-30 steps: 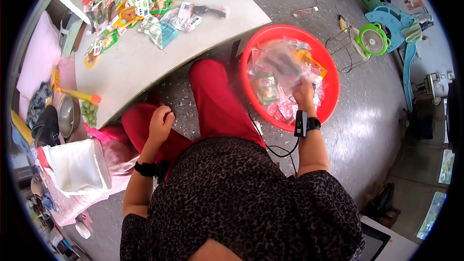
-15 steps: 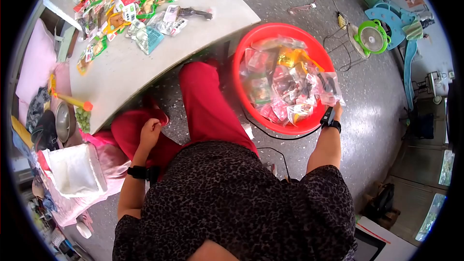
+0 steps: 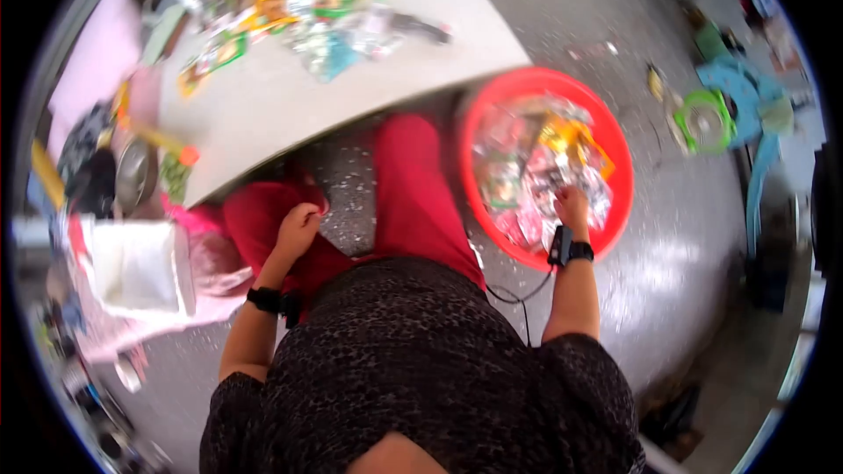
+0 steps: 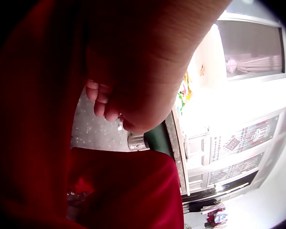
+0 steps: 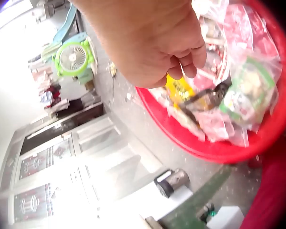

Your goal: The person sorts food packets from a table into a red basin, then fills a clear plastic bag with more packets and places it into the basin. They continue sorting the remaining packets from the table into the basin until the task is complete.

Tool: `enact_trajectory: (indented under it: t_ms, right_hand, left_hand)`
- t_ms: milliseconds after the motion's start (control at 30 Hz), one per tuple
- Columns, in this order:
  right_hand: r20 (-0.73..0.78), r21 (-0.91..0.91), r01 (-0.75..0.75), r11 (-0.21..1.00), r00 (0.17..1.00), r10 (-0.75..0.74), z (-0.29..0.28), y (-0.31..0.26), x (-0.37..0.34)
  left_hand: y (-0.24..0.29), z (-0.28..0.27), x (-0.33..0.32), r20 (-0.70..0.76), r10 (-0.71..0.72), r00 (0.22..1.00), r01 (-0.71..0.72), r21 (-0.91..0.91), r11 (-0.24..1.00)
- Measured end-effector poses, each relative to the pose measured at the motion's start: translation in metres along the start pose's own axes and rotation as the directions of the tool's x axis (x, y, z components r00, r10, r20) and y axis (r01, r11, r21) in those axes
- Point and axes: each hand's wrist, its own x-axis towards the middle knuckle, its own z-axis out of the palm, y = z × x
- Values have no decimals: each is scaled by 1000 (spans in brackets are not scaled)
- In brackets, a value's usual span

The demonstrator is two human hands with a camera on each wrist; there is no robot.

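Note:
The red basin (image 3: pixel 625 167) is full of clear, yellow, green and pink packets (image 3: pixel 562 136). My right hand (image 3: pixel 572 208) is over the packets at its near side. In the right wrist view, the curled fingers of that hand (image 5: pixel 164 52) are beside a yellow packet (image 5: pixel 179 90); whether they pinch anything cannot be told. A clear packet with a green edge (image 5: pixel 250 90) lies close by. My left hand (image 3: pixel 299 230) rests by the red-trousered knee, its fingers loosely curled and holding nothing visible; the left wrist view shows that hand (image 4: pixel 138 90) from the wrist side.
A pale table (image 3: pixel 290 110) bears a heap of mixed packets (image 3: pixel 307 0) at its far side. A white foam box (image 3: pixel 140 268), a metal bowl (image 3: pixel 136 174) and green grapes (image 3: pixel 174 177) are at left. A green fan (image 3: pixel 705 121) stands beyond the basin; a cable runs near my right wrist.
My right hand has come from the basin's right rim back over the packets; the clear packet it held there is no longer seen in it. The left hand stays by the knee.

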Motion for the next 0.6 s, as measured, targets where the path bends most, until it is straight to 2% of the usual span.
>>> enact_trajectory:
  t_ms: [100, 133, 167, 200, 267, 300, 367, 400, 433, 467, 500, 567, 600]
  right_hand:
    - [-115, 22, 246, 969, 964, -242, -3, -68, 39]
    - [40, 526, -2, 850, 999, -23, 11, -78, 53]
    - [191, 851, -263, 455, 961, 198, 25, -90, 68]
    - [274, 907, -353, 229, 909, 314, -1, -162, 67]
    - [246, 878, -312, 363, 945, 215, 12, -206, 80]
    - [212, 849, -244, 468, 970, 122, 17, -227, 84]
    - [100, 788, -34, 615, 992, -74, 24, -274, 82]
    - [48, 670, 110, 734, 981, -190, 44, -272, 90]
    - [8, 658, 168, 734, 973, -229, 49, -293, 87]
    - [-34, 647, 222, 730, 964, -263, 51, -316, 78]
    - [-12, 614, 209, 761, 967, -255, 52, -334, 71]
    - [-86, 527, 384, 758, 911, -402, 73, -339, 71]
    - [-121, 474, 464, 748, 876, -466, 81, -340, 70]
  left_hand:
    - [14, -9, -7, -103, 12, 995, -17, -51, 999]
    - [22, -17, -8, -120, 13, 993, -17, -32, 999]
    - [22, -22, -9, -164, 43, 985, -45, -7, 999]
    - [21, -27, -11, -201, 74, 977, -71, 21, 997]
    - [23, -40, -16, -286, 86, 954, -75, 48, 996]
    - [25, -48, -19, -320, 98, 942, -82, 61, 995]
    - [36, -70, -27, -401, 75, 913, -40, 94, 995]
    - [39, -79, -32, -437, 64, 897, -18, 110, 994]
    - [35, -89, -36, -485, 119, 866, -55, 144, 988]
    - [31, -101, -41, -544, 132, 828, -25, 199, 980]
    - [30, -113, -46, -595, 150, 789, 6, 252, 968]
    - [25, -140, -58, -671, 164, 723, 106, 343, 933]
    - [7, -150, -64, -708, 144, 692, 146, 333, 932]
